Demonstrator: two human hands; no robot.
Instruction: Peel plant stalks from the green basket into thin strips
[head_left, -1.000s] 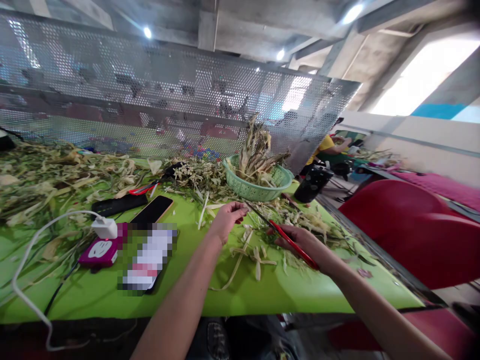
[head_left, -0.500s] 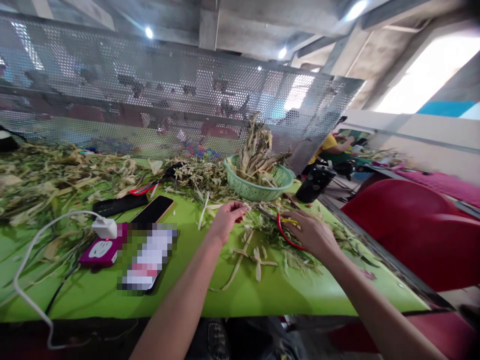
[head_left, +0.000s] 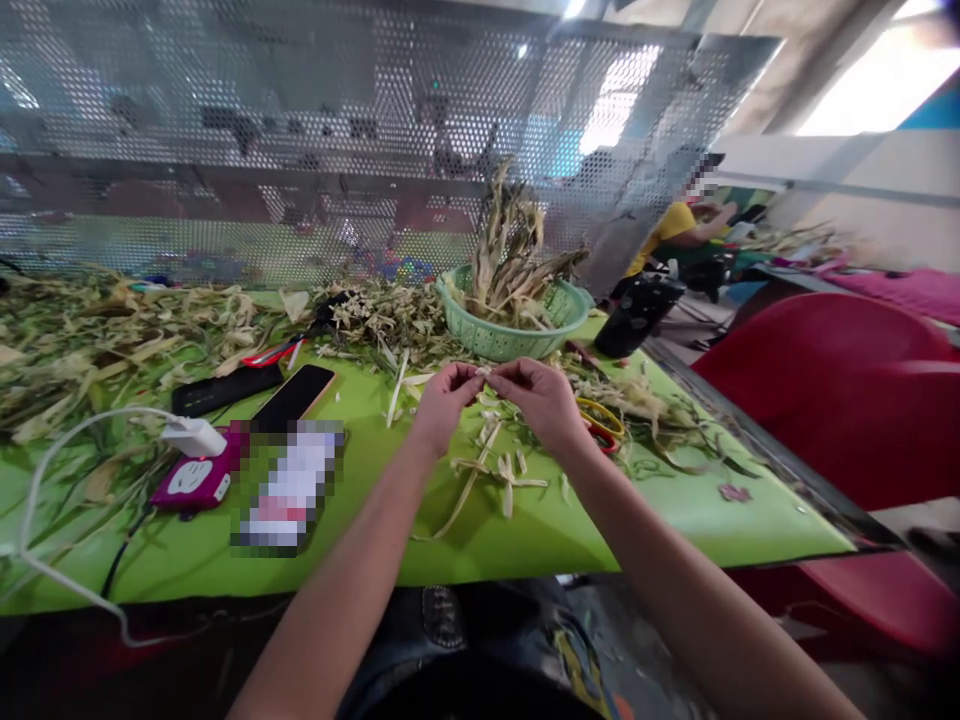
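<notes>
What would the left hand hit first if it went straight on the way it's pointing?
Probably the right hand: its fingertips meet those of the left hand at a small pale piece. Beyond seems to lie the green basket, though depth is unclear.

Daylight glares white through the large slanted wall opening (head_left: pixel 862 85), far right. Soft shadows and pale sheen mark the smooth, bright-green worktop (head_left: pixel 750 525); beneath it is dim. Coarse pixels cover the rectangular white-screened phone (head_left: pixel 294 485), near left. Wide-angle distortion stretches the right edge.
</notes>
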